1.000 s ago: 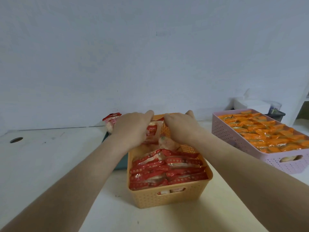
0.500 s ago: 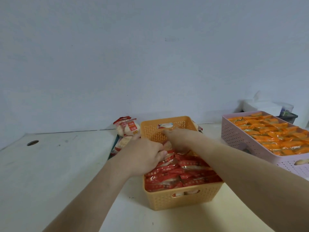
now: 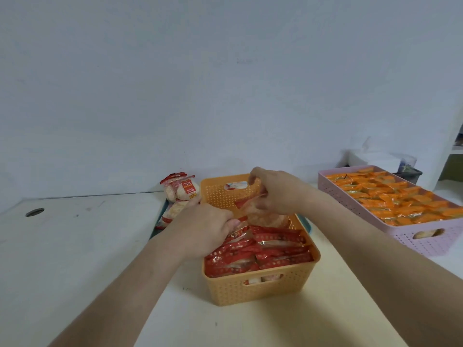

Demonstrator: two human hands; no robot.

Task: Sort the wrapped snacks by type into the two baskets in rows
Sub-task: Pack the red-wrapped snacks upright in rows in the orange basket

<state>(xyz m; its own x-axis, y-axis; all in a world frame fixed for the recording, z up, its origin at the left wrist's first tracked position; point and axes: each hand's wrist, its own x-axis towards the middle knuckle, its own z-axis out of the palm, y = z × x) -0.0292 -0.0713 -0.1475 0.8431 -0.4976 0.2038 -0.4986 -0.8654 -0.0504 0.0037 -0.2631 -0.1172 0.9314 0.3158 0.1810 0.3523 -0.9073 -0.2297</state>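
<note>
While over orange basket [image 3: 312, 249] — left grip [image 3: 208, 230], right grip [image 3: 278, 194] both pinch one red snack packet [image 3: 260, 217].

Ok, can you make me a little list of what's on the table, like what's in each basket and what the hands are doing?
orange basket: in the middle, holds red snacks packed in rows
pink basket: to the right, full of orange snacks in rows
left hand: fingers curled on red snacks at the orange basket's left side
right hand: pinches a snack packet over the basket's far end
loose snacks: piled on a tray behind the orange basket
table: white
</note>
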